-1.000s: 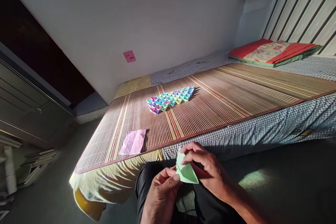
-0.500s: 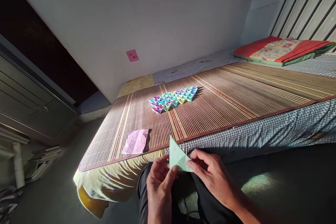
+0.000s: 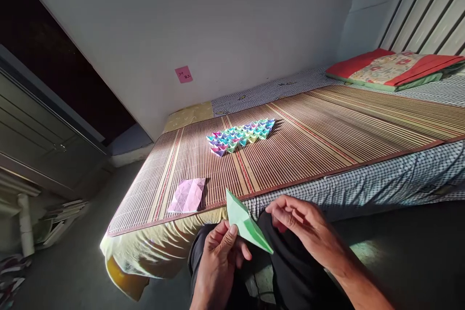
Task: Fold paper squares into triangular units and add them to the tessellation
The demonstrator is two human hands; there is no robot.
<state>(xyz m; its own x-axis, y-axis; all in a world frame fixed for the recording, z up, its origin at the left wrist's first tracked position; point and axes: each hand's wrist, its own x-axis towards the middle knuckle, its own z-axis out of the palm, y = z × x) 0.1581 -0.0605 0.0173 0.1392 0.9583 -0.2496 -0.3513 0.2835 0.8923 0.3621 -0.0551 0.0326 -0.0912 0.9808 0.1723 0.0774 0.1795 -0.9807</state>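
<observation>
My left hand pinches a light green sheet of folded paper between thumb and fingers, above my knees. The paper is creased into a pointed shape, one tip up towards the bed and another down to the right. My right hand hangs just right of the paper, apart from it, with fingers loosely bent and nothing in them. Beyond my left hand, a creased pink sheet of paper lies on the bed mat. Farther back stands a cluster of several small folded paper pieces in blue, green, purple and pink.
The striped bamboo mat covers the bed, whose near edge is in front of my knees. A folded red and floral quilt lies at the far right. A pink note sticks to the wall. Books are stacked on the floor at left.
My right hand has let go of the green paper and moved slightly right. In my left hand the paper has turned, its lower tip now pointing down to the right.
</observation>
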